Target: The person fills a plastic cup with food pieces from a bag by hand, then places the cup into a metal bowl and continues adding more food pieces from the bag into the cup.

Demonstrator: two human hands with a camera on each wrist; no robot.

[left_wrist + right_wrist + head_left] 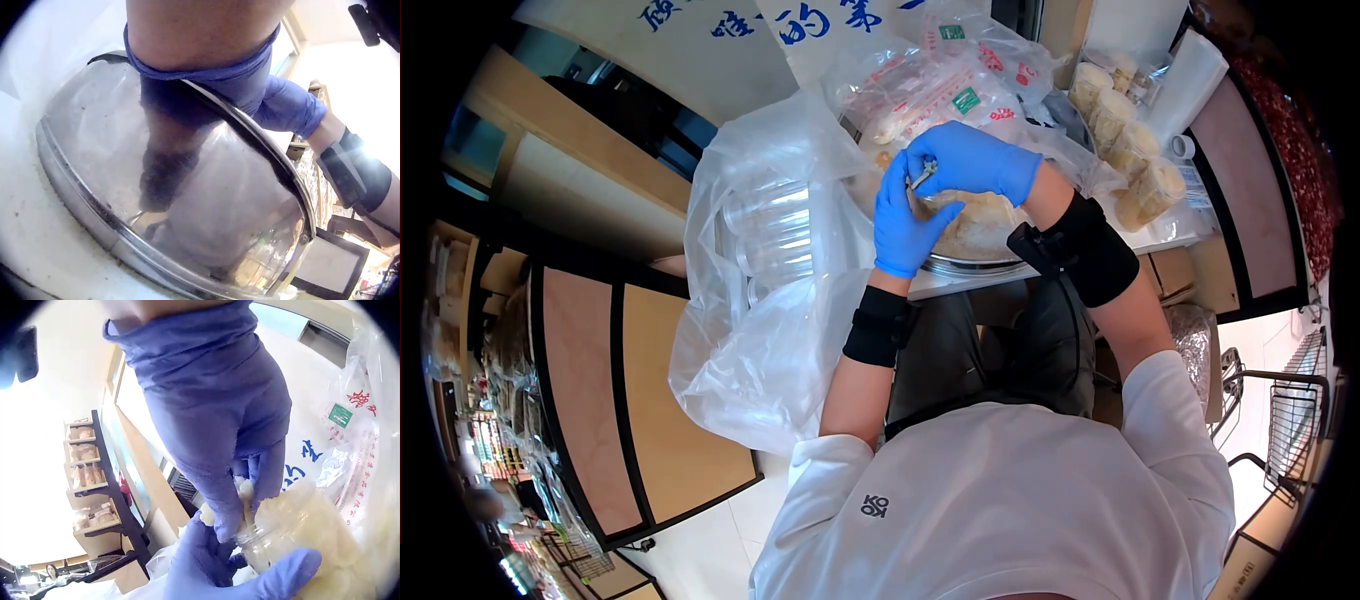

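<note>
Both hands wear blue gloves and meet over a wide metal bowl (pixel 972 266) that holds pale food. My left hand (pixel 903 218) grips a small clear jar (pixel 299 526) from below and the side. My right hand (pixel 940 165) comes from above, its fingertips (pixel 242 499) pinching white food pieces at the jar's mouth. The jar looks packed with the same pale shreds. In the left wrist view the bowl (pixel 187 206) shows from outside and below, with my left wrist (pixel 206 75) over its rim and the right hand (pixel 290 106) beyond.
A big clear plastic bag (pixel 765 250) with stacked clear containers hangs left of the bowl. Several filled jars (pixel 1135 150) stand at the back right. Printed zip bags (pixel 945 90) lie behind the bowl. A wire rack (pixel 1295 420) stands at the right.
</note>
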